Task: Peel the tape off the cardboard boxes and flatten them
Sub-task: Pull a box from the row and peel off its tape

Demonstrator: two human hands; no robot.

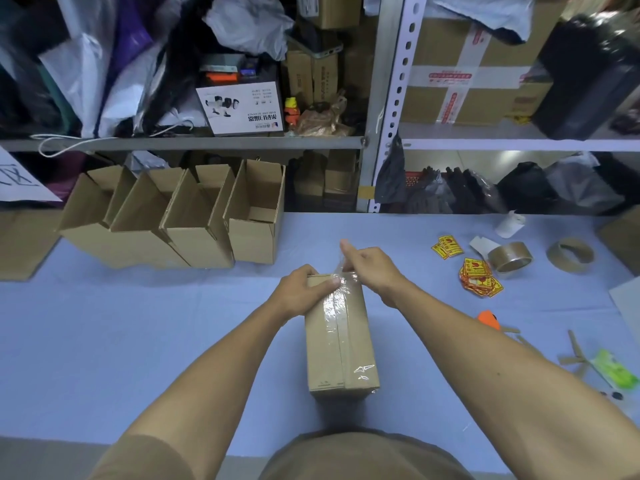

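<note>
Lying lengthwise on the blue worktop point(138, 341), the sealed cardboard box point(341, 344) runs its long axis from the person's body toward the shelves, with clear tape point(334, 306) along the top seam in the same direction. Both hands sit at its far end, so the tape still to come off stretches back toward the body. The left hand point(299, 289) curls over the far left corner, thumb pressed on the taped top, and steadies the box. The right hand point(370, 266) pinches a lifted end of tape just past the far edge; it is the nearer one to the loose strip, so I judge the pull should run back along the seam toward the near end, where a wrinkled piece still wraps over. To the right lie two tape rolls point(510, 259), a scatter of yellow and red stickers point(479, 278), one orange tool point(489, 319) and one green item point(616, 372) of unclear kind. Farther back on the left stand four open boxes point(256, 216) in a row, untaped and not yet flattened. Behind them rise crowded metal shelves point(180, 143).
</note>
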